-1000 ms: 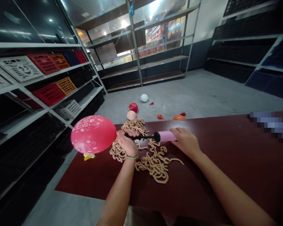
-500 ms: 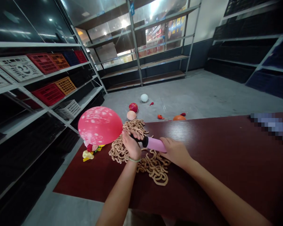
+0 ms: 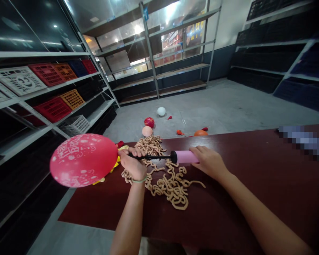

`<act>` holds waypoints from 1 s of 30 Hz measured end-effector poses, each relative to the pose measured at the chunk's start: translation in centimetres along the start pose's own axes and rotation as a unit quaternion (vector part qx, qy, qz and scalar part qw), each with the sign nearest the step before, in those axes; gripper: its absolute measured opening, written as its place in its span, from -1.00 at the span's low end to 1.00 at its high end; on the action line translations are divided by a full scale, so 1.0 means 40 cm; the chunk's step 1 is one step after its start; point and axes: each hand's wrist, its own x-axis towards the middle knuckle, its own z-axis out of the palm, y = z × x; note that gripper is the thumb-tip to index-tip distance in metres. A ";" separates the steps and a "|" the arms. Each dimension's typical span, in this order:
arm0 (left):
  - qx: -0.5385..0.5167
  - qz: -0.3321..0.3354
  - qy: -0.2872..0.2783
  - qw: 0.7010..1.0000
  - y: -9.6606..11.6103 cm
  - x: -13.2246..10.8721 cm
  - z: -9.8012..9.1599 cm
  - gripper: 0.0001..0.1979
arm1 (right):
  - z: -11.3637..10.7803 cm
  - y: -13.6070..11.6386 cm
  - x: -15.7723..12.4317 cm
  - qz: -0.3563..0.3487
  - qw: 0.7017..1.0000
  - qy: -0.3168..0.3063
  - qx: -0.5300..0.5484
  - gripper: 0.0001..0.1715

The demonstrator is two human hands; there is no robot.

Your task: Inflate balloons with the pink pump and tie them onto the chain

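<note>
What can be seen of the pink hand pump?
The hand pump has a pink barrel, plastic by its look, a black collar and a thin black rod pulled out. It lies almost level above the table. The right hand holds the barrel; the left hand holds the rod's end at the balloon.

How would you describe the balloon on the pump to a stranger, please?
Start at the dark red table, left end. There, at the left hand, is the pink balloon. Unlike the small floor balloons, it is large with white lettering.
</note>
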 end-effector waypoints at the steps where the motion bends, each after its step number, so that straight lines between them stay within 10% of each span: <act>1: -0.003 0.004 0.006 1.000 -0.001 -0.003 0.002 -0.66 | -0.002 -0.012 0.001 -0.004 1.000 -0.007 0.001 -0.57; 9: 0.005 -0.047 -0.039 0.998 -0.057 -0.077 0.017 -0.65 | -0.024 -0.153 0.000 -0.023 0.998 -0.032 0.046 -0.47; 21: 0.006 0.035 -0.013 0.999 0.004 -0.021 0.018 -0.69 | -0.002 0.001 0.002 0.014 1.000 -0.008 0.010 -0.53; 30: 0.018 -0.051 -0.045 0.998 -0.059 -0.071 0.018 -0.64 | -0.002 -0.149 -0.001 -0.016 0.997 -0.033 0.070 -0.47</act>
